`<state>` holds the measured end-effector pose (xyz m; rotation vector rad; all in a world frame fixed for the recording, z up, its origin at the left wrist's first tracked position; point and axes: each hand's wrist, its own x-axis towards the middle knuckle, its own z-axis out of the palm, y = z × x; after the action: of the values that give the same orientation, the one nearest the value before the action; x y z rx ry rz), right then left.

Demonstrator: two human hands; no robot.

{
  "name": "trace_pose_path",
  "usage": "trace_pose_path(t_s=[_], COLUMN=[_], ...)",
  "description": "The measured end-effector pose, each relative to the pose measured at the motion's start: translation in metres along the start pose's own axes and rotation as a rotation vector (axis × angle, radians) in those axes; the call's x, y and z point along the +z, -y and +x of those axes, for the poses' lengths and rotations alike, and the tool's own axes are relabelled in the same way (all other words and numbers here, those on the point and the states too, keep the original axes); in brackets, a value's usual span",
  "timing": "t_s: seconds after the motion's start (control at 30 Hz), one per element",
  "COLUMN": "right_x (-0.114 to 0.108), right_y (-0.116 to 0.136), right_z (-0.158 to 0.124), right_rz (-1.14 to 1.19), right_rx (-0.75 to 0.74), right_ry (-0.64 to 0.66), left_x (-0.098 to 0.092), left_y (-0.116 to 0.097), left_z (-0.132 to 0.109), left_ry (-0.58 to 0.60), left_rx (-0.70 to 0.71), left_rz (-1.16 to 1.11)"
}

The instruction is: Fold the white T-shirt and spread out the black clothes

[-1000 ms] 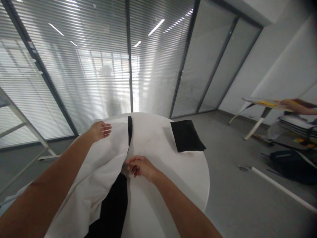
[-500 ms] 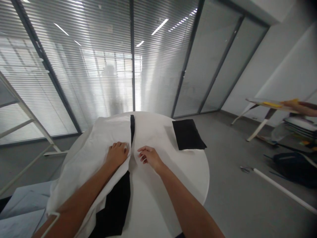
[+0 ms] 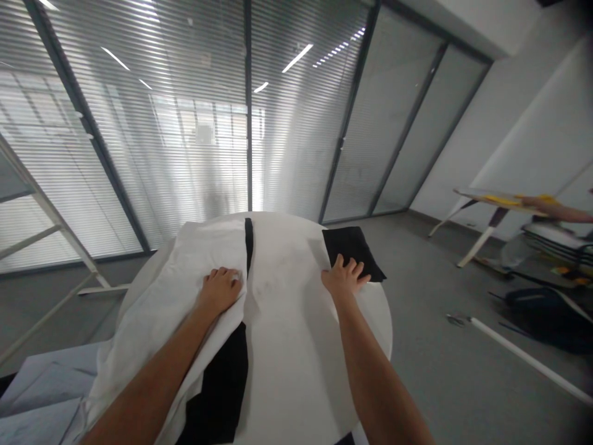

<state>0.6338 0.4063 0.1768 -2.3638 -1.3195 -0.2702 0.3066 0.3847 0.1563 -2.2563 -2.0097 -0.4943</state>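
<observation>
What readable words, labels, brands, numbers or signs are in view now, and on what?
None readable.
White cloth under the left hand: no print visible.
Black piece under the right hand: no print visible.
Pale square at the glass partition: too blurred to tell whether it bears text.
</observation>
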Motion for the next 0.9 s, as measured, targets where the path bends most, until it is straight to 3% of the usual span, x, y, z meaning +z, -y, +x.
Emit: trace_pose_path(t_s=[0.2, 0.6, 0.8, 0.9], right_x=[0.012, -0.019, -0.018, -0.02], right_y=[-0.025, -0.033, -0.036, -0.027], right_z=[0.01, 0.006, 0.011, 0.014], right_rz=[0.044, 0.378, 0.761, 1.205], right_rx=[0.101, 0.174, 0.096, 0.148], right_ry=[0.022, -0.169, -0.369, -0.297], left_x=[-0.002, -0.013, -0.013, -0.014], left_y=[0.001, -0.003, -0.005, -0.005], left_z=[0.0, -0.006, -0.008, -0.008], left_ry=[0.006, 0.057, 0.039, 0.037], left_rx=[0.0, -0.02, -0.019, -0.019], left_rz=[-0.02, -0.03, -0.01, -0.009])
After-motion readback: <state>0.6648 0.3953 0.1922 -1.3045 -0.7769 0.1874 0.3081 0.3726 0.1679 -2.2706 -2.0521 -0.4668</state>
